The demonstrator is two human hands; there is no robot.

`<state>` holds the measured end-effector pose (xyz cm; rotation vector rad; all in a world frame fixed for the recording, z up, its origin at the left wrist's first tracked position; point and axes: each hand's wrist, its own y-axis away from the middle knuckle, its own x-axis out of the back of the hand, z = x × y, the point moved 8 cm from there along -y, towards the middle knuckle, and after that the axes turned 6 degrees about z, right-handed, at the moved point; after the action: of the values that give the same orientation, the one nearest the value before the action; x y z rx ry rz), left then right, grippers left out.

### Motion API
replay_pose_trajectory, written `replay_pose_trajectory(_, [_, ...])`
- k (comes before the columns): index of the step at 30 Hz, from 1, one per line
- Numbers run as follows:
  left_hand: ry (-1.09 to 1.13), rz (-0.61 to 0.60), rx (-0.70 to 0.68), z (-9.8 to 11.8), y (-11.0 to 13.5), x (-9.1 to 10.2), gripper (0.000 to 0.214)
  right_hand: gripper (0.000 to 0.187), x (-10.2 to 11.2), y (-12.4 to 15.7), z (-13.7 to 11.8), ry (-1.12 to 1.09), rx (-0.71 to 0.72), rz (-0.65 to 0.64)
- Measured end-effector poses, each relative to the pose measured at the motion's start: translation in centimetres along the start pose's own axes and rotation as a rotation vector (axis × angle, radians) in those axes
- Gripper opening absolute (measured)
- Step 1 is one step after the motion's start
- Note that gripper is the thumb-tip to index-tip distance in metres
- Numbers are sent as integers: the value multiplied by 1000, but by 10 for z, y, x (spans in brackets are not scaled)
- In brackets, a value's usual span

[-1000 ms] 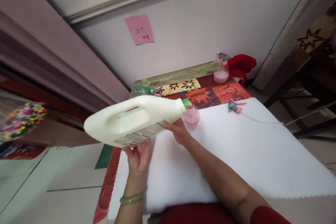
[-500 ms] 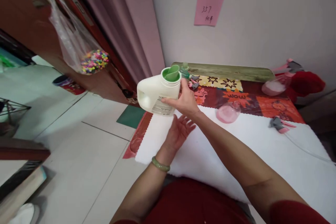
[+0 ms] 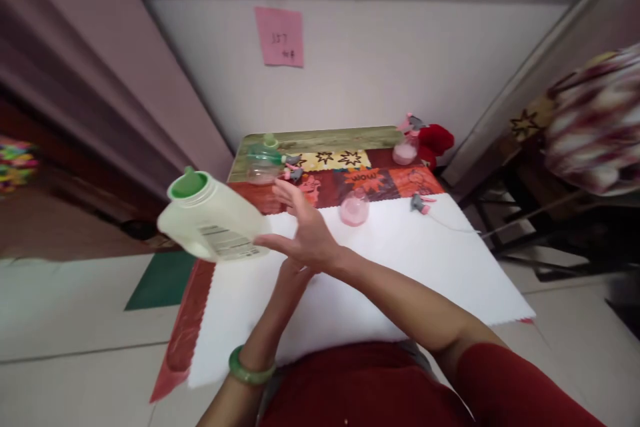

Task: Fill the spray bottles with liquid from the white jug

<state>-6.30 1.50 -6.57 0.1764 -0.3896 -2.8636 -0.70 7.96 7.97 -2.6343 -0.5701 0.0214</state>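
A white plastic jug [image 3: 235,237] with a green pouring spout [image 3: 189,183] in its neck hangs tilted in the air over the table's left edge, its mouth up and to the left. My right hand [image 3: 313,233] is at the jug's right end, thumb against the printed side and fingers reaching along the far side. Partly behind it is my left hand [image 3: 293,277], its fingers mostly hidden. A green bangle [image 3: 251,368] circles that wrist. A round clear bottle with pink liquid [image 3: 355,208] stands on the white cloth [image 3: 400,267], right of both hands.
Behind the jug lie a green spray bottle [image 3: 265,155] and a grey-pink spray head [image 3: 295,173]. Another spray head [image 3: 420,203] with a tube rests on the cloth. A pink-filled spray bottle [image 3: 405,150] stands by a red object [image 3: 436,140]. A pink note [image 3: 281,37] hangs on the wall.
My view has swung to the right. The jug has tilted and come closer, its mouth now to the left. My left hand, seen open below the jug before, is now mostly behind the right.
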Motion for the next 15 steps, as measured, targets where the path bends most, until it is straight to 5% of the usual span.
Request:
replay_pose_trajectory(4, [-122, 94, -108, 0, -21, -9, 57, 44, 148, 42, 17, 319, -30, 231])
replay_pose_trajectory(7, [-187, 166, -207, 0, -35, -23, 66, 26, 271, 63, 59, 800, -264, 339])
replay_pose_trajectory(9, [-227, 193, -277, 1, -46, -36, 72, 27, 334, 74, 88, 1096, -464, 329])
replay_pose_trajectory(12, [-290, 193, -366, 5, -63, -57, 86, 41, 380, 82, 121, 1304, -643, 250])
replay_pose_trajectory(15, [-344, 185, -415, 9, -80, -74, 104, 47, 381, 82, 142, 1398, -697, 158])
